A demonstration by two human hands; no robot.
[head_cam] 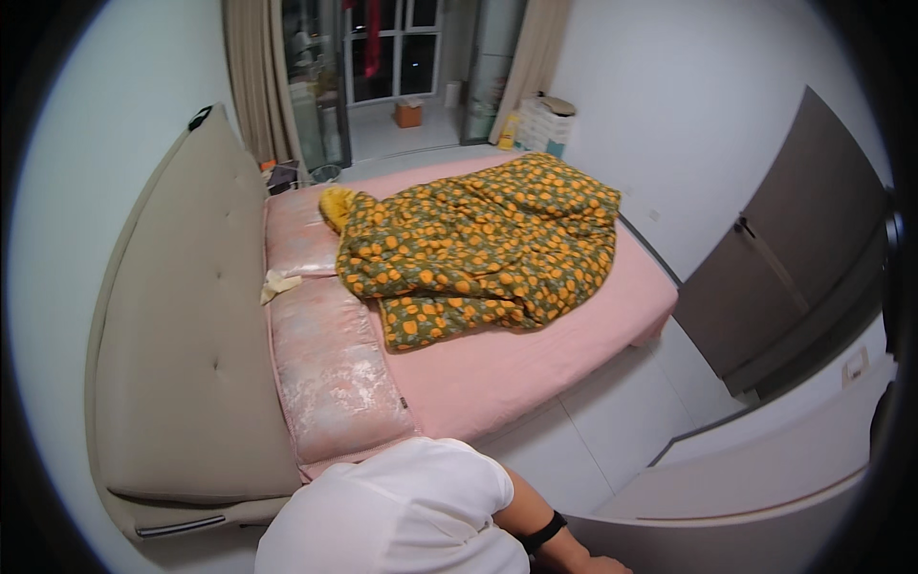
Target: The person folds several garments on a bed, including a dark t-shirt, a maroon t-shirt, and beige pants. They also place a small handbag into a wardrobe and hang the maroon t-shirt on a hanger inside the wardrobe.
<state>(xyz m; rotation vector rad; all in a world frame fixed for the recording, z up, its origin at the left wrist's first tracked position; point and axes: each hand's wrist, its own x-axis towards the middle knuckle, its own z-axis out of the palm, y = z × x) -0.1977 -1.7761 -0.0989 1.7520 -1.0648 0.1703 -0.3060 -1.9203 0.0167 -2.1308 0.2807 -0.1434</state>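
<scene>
My left hand (606, 565) shows only in part at the bottom edge, cut off by the frame. A black wristband (543, 532) circles its wrist, below the short sleeve of a white shirt (401, 502). The fingers are hidden, so what they hold or touch cannot be told. Nearest to the hand is a pale furniture panel (688, 542) with a curved-looking edge. My right hand is out of view. Beyond my shoulder stands a bed with a pink sheet (488, 387). On it lies a rumpled green quilt (488, 244) with an orange print.
Two shiny pink pillows (337, 373) lie along the padded beige headboard (179, 344); a small pale cloth (280, 285) rests between them. Tiled floor (595, 423) runs between the bed and a dark door (774, 251). An orange box (409, 115) stands beyond the glass doorway.
</scene>
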